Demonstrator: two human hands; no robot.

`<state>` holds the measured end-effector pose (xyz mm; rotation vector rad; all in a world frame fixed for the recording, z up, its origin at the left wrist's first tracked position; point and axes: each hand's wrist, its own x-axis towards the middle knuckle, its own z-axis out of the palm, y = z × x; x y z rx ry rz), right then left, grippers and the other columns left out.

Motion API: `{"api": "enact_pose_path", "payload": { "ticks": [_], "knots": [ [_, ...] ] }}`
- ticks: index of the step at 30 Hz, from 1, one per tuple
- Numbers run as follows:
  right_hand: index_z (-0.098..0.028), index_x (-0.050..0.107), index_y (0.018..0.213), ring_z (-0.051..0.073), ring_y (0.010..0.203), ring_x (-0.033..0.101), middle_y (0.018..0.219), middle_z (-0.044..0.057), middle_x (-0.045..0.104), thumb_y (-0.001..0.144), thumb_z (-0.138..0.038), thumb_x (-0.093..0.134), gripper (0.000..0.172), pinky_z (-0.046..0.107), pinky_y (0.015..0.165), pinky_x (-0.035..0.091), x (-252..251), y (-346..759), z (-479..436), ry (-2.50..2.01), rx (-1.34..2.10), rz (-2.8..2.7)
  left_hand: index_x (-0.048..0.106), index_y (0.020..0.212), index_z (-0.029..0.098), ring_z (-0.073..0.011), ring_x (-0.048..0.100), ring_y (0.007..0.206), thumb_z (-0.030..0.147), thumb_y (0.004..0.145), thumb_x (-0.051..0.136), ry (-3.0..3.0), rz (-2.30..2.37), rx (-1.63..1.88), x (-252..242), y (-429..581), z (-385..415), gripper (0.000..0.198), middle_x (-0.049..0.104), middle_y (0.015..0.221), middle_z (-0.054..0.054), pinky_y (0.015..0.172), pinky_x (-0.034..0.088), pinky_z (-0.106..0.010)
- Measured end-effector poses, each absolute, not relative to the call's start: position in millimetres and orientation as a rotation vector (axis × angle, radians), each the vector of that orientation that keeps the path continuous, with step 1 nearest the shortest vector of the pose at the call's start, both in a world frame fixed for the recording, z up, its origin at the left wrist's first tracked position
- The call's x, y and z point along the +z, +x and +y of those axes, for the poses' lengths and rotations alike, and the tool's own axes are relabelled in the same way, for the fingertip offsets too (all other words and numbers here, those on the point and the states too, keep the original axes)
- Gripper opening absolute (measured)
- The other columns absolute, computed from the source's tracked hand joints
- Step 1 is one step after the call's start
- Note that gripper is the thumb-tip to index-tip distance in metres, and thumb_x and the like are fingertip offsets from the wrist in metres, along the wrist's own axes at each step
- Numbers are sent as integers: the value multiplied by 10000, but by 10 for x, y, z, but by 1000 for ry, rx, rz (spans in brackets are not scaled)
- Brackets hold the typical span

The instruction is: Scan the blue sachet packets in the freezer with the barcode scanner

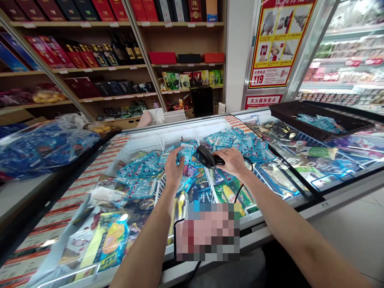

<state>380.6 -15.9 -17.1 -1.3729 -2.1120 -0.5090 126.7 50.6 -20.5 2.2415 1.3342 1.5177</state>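
Over the open chest freezer, my left hand [174,168] grips a small light-blue packet [187,150] between thumb and fingers. My right hand [232,161] is wrapped round the handle of a black barcode scanner [205,156], its head turned toward the packet and its cable trailing down. Light-blue packets of the same look lie in a heap [144,168] left of my left hand and in another heap [240,140] beyond my right hand. Below the hands, wire baskets hold other ice-cream packs, among them a green corn-pictured pack [229,194].
A black tray [354,122] with several blue packets rests on the freezer's right side. A phone-like device [179,244], partly blurred out, is at the near edge. Plastic-wrapped blue goods [45,148] lie at left. Behind stand shelves [180,66] of boxes and bottles.
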Motion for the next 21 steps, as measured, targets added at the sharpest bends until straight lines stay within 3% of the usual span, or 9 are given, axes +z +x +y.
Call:
{"api": "enact_pose_path", "payload": {
  "ticks": [5,10,21],
  "knots": [
    [-223,565,1153,215,940,570,980,63,660,837,-383,586,355,335,776,322,-175,3805,-166,-1306,-507,-2149,455,1280,222,-176,563,1024,260,816,531,2120,1362,1636,-233,1257,540,472,589,1137,-71,894,438,-315],
    [-226,503,1258,220,950,560,1005,74,647,839,-380,591,455,341,786,334,-167,3801,-178,-1284,-527,-2197,588,1089,205,-195,566,991,293,805,541,2219,1408,1590,-265,1220,596,302,628,1027,-58,903,428,-344],
    [-211,544,1170,219,910,556,969,76,641,848,-382,579,367,340,769,332,-142,3786,-179,-1273,-511,-2213,597,1092,228,-182,585,888,339,799,541,2104,1432,1510,-271,1249,593,319,643,964,-39,836,446,-322]
  ]
}}
